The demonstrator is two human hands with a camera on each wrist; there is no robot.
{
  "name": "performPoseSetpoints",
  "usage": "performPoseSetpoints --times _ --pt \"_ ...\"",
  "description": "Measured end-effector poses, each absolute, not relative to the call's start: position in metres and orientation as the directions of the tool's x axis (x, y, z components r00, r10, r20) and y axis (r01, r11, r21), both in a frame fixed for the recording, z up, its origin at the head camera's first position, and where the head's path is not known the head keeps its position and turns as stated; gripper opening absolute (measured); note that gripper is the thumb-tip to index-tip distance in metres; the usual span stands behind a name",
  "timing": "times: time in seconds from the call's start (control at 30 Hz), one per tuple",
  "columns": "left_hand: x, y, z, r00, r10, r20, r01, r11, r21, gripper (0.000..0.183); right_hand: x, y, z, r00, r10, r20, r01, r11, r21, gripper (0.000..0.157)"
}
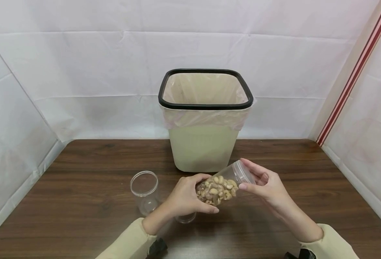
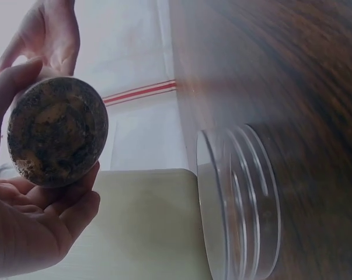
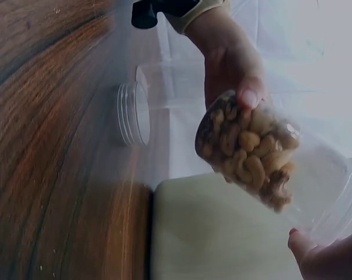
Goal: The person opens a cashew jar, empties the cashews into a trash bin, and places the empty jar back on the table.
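Observation:
A clear plastic jar (image 1: 221,187) partly filled with cashews (image 3: 254,160) is held tilted above the table, its ribbed screw end raised to the right. My left hand (image 1: 187,196) grips the lower end, thumb below and fingers over the top. With thumb and fingers, my right hand (image 1: 269,185) holds the ribbed end. Dark, blotchy matter covers the jar's bottom (image 2: 56,131) in the left wrist view. Beneath my left hand, a clear round lid (image 1: 186,218) lies on the table, partly hidden by the hand. Left of that hand stands an open, empty clear jar (image 1: 145,194).
A pale green bin (image 1: 203,147) with a black rim (image 1: 206,107) and a clear liner stands at the back of the dark wooden table (image 1: 90,187), just beyond the held jar. White sheeting (image 1: 96,64) encloses the back and sides.

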State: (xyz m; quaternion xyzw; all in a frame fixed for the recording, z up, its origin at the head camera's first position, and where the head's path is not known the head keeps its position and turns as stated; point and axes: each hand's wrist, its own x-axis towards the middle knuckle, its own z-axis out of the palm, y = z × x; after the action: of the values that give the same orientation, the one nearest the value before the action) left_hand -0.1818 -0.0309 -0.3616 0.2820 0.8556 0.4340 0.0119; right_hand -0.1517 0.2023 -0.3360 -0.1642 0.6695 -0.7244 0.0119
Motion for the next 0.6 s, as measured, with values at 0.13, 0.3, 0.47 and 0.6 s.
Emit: performPoseSetpoints --times 0.13,0.3,0.47,0.6 --pt "-0.183 -0.033 -0.362 -0.825 0.539 0.171 0.437 0.415 0.798 0.075 -0.152 0.207 -0.337 -0.916 -0.29 0.276 -0.263 -0.085 -0.961 0.061" --pt "-0.184 -0.035 -0.36 -0.789 0.602 0.122 0.398 0.35 0.848 0.072 -0.154 0.212 -0.333 -0.854 -0.367 0.368 -0.359 -0.095 -0.929 0.063" --pt "-0.185 -0.037 -0.358 -0.745 0.659 0.101 0.379 0.294 0.878 0.067 -0.159 0.217 -0.33 -0.761 -0.479 0.437 -0.417 -0.154 -0.896 0.068" --pt "-0.184 -0.037 -0.358 -0.75 0.651 0.115 0.396 0.303 0.867 0.067 -0.163 0.219 -0.33 -0.722 -0.531 0.443 -0.4 -0.203 -0.894 0.072"
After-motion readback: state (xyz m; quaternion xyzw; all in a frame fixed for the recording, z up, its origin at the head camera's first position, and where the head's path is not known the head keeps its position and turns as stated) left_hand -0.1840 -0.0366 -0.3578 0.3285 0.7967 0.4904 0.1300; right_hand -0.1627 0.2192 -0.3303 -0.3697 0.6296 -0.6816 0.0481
